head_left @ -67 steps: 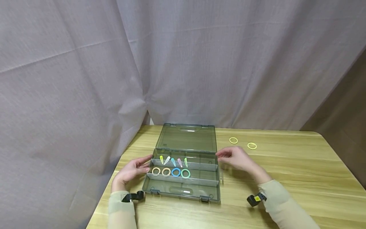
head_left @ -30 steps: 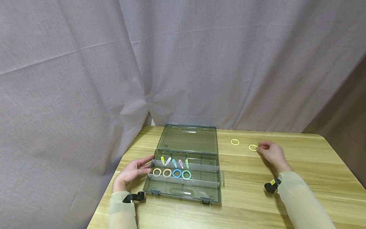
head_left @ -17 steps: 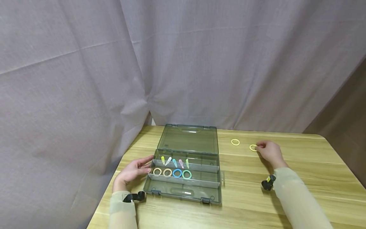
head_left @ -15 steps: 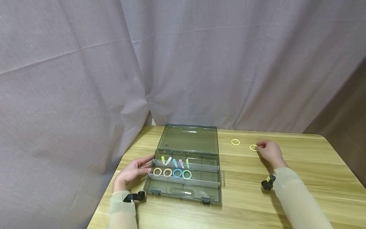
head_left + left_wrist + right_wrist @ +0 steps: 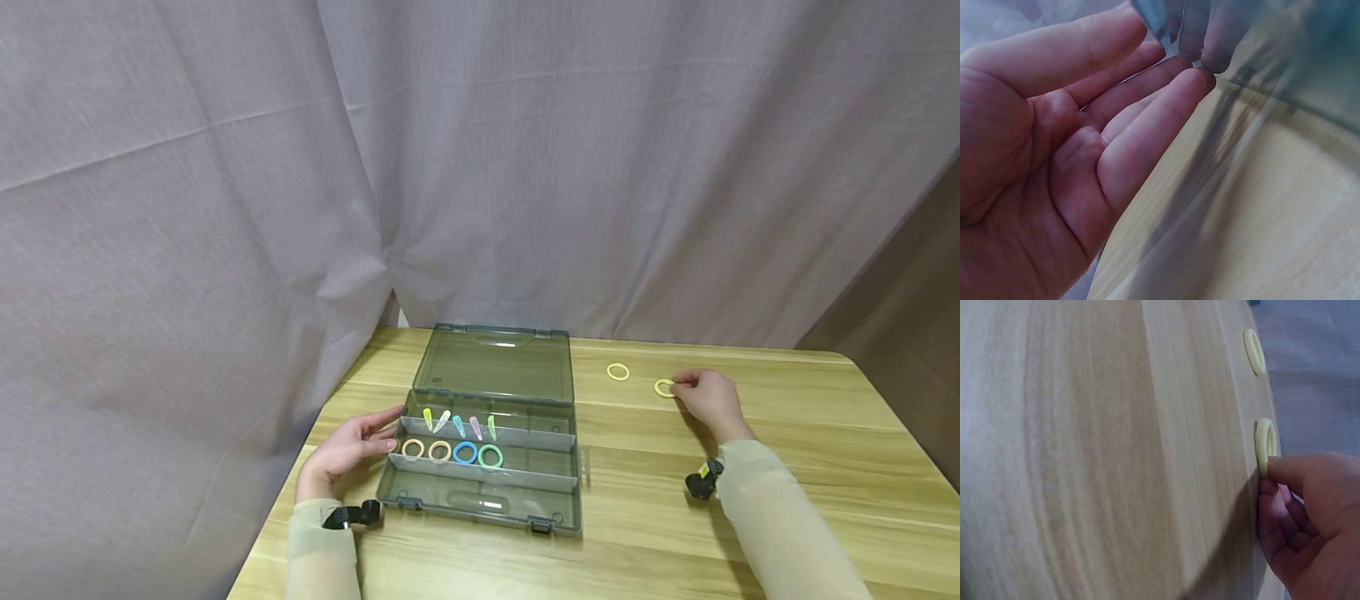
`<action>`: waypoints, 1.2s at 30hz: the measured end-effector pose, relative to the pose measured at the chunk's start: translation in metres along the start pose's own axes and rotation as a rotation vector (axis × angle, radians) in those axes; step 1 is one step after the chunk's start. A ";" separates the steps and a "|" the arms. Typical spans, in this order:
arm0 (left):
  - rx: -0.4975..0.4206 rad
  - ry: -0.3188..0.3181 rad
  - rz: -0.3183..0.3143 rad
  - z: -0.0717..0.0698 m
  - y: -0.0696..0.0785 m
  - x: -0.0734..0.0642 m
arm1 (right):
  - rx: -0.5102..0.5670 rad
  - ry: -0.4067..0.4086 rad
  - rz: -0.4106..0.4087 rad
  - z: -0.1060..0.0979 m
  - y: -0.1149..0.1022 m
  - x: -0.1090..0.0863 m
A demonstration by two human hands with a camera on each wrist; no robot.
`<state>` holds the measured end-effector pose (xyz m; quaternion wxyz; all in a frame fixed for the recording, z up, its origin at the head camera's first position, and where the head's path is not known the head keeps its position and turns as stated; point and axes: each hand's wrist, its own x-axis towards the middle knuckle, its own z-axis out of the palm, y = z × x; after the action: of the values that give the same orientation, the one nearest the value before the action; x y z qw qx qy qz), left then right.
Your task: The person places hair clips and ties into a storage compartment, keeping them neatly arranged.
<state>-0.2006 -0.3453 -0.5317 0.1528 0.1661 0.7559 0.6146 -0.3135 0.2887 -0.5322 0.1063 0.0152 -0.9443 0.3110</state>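
Observation:
My left hand [image 5: 341, 454] rests at the left side of a grey see-through organizer box [image 5: 543, 497], with thumb and fingertips against its wall. In the left wrist view its fingers are fairly straight and mirrored in the plastic. Over on the right, my right hand [image 5: 708, 402] pinches the right edge of a yellow hair tie [image 5: 1261, 450] between thumb and index finger, at the tabletop. Another yellow hair tie [image 5: 618, 380] lies to its left. Inside the box, several snap hair clips [image 5: 459, 427] lean in the back row. The middle row holds beige, blue [image 5: 455, 453] and green [image 5: 500, 456] hair ties.
The box's lid [image 5: 491, 367] lies folded back toward the curtain [image 5: 510, 183]. Two thin dividers split the box into three long rows. Wood-grain table [image 5: 637, 517] extends around it, and a grey curtain hangs along the back and left edges.
My right hand has left the box's right side, moved right to the farther yellow hair tie and taken its edge. In the last half second little has moved. The left hand stays at the box.

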 end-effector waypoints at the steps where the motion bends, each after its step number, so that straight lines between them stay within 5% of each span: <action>1: 0.004 0.001 -0.003 0.000 0.000 0.000 | 0.001 -0.001 0.003 0.000 -0.001 0.000; 29: -0.028 -0.014 0.017 0.000 0.000 0.000 | 0.016 -0.001 -0.001 0.000 -0.001 -0.005; 36: -0.002 -0.007 0.002 0.000 0.001 0.000 | 0.056 -0.019 -0.057 0.005 -0.014 -0.012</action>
<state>-0.2003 -0.3450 -0.5308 0.1549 0.1689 0.7546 0.6148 -0.3011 0.2744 -0.5306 0.1058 0.0482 -0.9354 0.3339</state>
